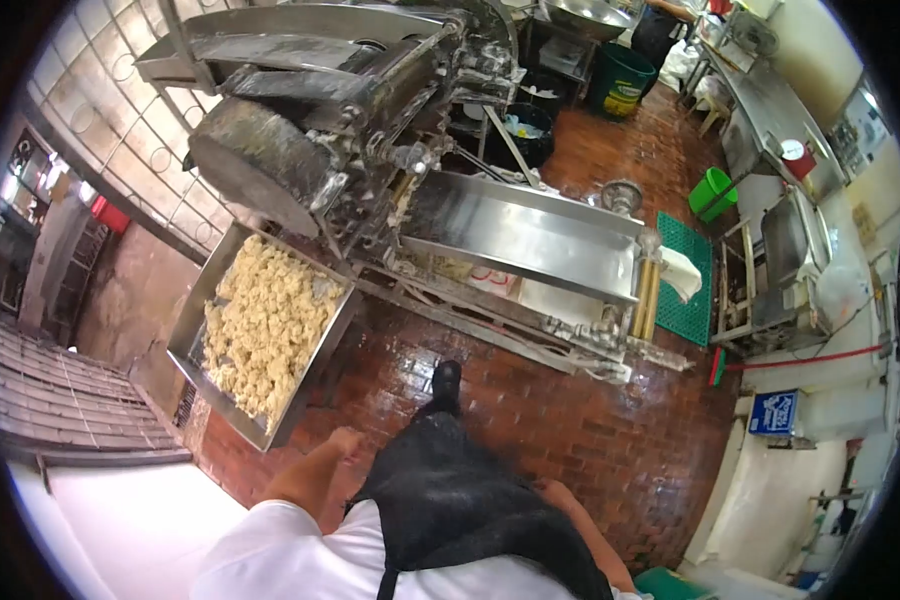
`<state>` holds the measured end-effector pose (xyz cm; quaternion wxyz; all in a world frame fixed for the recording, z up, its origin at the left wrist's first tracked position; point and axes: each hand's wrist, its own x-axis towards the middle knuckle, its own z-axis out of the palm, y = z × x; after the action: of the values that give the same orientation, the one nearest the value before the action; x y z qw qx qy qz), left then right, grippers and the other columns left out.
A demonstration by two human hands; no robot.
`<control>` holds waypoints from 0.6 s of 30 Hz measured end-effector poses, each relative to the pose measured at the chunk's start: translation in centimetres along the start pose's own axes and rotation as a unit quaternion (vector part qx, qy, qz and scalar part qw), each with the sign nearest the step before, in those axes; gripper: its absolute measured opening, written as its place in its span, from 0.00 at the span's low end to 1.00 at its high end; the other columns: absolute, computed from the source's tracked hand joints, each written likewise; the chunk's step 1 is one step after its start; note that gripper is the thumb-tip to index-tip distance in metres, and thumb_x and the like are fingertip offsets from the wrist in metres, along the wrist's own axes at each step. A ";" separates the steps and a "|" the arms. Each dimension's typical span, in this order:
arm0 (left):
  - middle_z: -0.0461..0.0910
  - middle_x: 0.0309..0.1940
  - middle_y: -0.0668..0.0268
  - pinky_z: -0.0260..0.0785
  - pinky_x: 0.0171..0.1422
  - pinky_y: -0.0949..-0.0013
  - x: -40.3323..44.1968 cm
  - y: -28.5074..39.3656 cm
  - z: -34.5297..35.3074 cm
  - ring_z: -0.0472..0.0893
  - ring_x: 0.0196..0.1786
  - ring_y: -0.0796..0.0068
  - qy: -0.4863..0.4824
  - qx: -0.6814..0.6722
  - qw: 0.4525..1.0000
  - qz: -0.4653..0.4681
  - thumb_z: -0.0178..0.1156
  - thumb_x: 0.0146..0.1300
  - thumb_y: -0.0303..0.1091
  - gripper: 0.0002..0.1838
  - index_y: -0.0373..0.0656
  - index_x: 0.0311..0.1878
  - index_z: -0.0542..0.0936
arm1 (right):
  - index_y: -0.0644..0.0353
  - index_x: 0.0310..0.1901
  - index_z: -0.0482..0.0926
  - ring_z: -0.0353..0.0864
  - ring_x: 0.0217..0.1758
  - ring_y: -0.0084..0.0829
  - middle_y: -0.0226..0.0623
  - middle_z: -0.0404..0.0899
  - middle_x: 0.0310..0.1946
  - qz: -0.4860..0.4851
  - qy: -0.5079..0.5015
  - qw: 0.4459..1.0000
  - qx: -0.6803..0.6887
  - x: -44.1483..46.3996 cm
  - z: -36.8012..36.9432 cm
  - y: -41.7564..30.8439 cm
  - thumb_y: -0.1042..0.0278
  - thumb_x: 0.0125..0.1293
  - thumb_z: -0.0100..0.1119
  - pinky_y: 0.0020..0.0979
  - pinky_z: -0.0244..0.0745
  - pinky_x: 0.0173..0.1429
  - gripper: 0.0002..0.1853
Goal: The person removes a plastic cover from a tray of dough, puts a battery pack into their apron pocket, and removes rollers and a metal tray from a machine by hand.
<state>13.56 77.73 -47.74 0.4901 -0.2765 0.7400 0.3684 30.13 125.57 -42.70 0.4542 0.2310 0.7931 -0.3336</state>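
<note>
At the left, a deep metal tray (322, 346) holds loose clumps of pale dough (268, 325), heaped nearly to the rim. It stands beside a flour-streaked machine with a large drum (255, 160); a knock to its near corner could spill dough onto the bricks. The person's left hand (345, 442) hangs just beside that corner, apparently holding nothing; whether its fingers are spread or pressed together is too small to tell. A long black apron (450, 495) falls above a dark boot (448, 378) on the shiny red brick floor (390, 345). If that shine is water, the sole could slip. Ahead lies a steel trough (530, 235) joined to exposed rollers (647, 290); if they were running, fingers or loose cloth could be drawn in. The right hand (550, 491) is low beside the apron, partly hidden, its grip impossible to tell. Farther right, a green mat (683, 275) and a red pole (810, 359) could catch a foot.
</note>
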 end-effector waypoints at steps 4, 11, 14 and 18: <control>0.82 0.30 0.59 0.78 0.32 0.62 6.2 1.6 0.0 0.82 0.29 0.67 -0.063 0.157 0.982 0.087 0.54 0.68 0.46 0.18 0.41 0.42 0.84 | 0.61 0.57 0.80 0.79 0.59 0.46 0.49 0.81 0.55 -0.020 0.003 0.999 0.032 2.2 -4.2 -1.4 0.51 0.65 0.58 0.41 0.71 0.63 0.25; 0.81 0.23 0.62 0.72 0.25 0.67 10.2 21.9 -1.6 0.79 0.21 0.70 -0.078 0.131 0.974 0.166 0.58 0.65 0.47 0.18 0.40 0.34 0.82 | 0.58 0.52 0.83 0.84 0.50 0.43 0.49 0.84 0.46 0.055 0.092 0.994 0.029 5.0 -13.5 -7.9 0.57 0.64 0.63 0.39 0.77 0.54 0.19; 0.79 0.21 0.66 0.68 0.22 0.68 12.4 29.9 -1.5 0.76 0.20 0.74 0.012 0.067 0.969 0.239 0.62 0.64 0.45 0.16 0.41 0.31 0.81 | 0.60 0.51 0.82 0.84 0.49 0.46 0.51 0.84 0.44 -0.066 0.185 0.980 0.001 3.7 -19.3 -15.1 0.59 0.64 0.63 0.41 0.77 0.53 0.18; 0.80 0.28 0.67 0.68 0.23 0.70 9.6 38.6 0.1 0.78 0.25 0.77 0.006 -0.054 0.968 0.244 0.62 0.65 0.46 0.16 0.41 0.42 0.80 | 0.61 0.49 0.82 0.83 0.49 0.48 0.50 0.84 0.44 -0.166 0.272 0.946 0.063 6.7 -24.2 -17.3 0.61 0.62 0.64 0.41 0.77 0.54 0.17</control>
<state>-19.61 99.61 -46.08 0.3651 -0.1157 0.7670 0.5148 1.60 132.23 -34.18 0.1438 0.2060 0.8911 -0.3778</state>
